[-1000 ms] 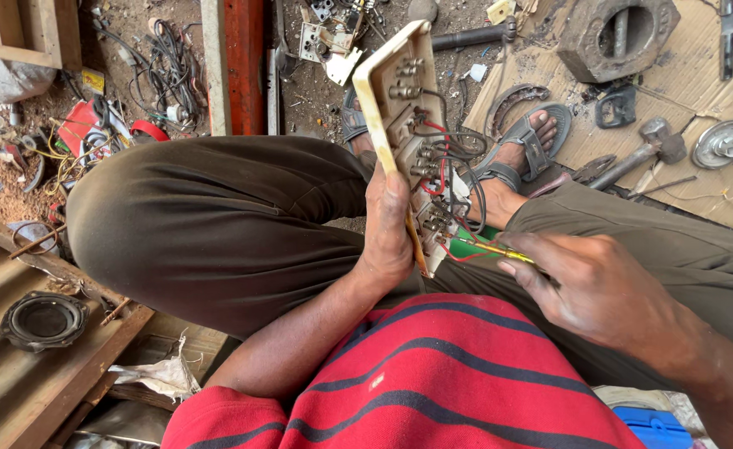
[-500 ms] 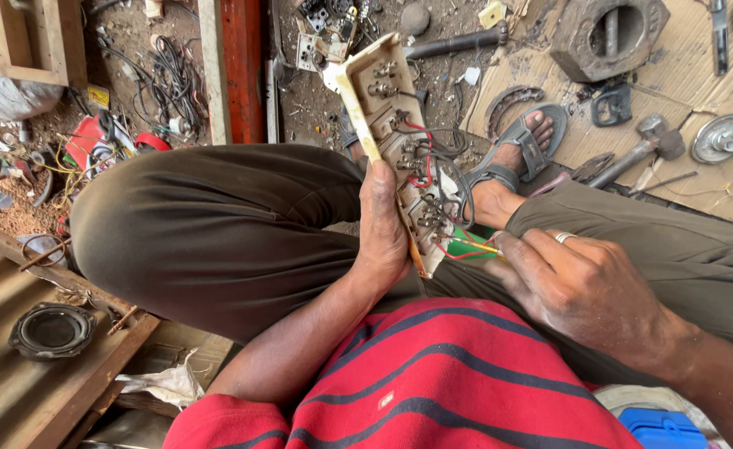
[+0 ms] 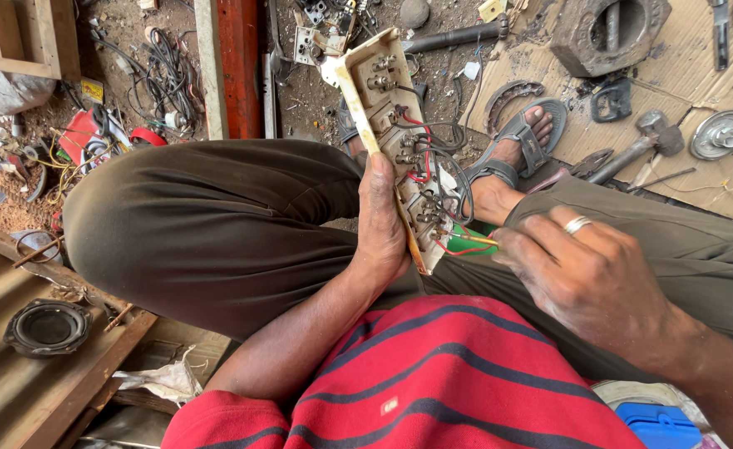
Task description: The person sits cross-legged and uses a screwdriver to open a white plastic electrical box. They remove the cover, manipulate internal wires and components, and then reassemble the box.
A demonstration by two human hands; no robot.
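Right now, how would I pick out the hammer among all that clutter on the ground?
Find the flattened cardboard covering the ground at upper right, beyond the sandalled foot. The hammer lies on it just right of that foot, below the heavy round metal casting. Its long angled handle and blocky grey head set it apart from the round parts nearby.

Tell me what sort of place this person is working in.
Most likely an informal repair workshop on open ground. The left hand holds a wired switch panel, a hammer lies on cardboard, and loose wires and metal parts litter the dirt.
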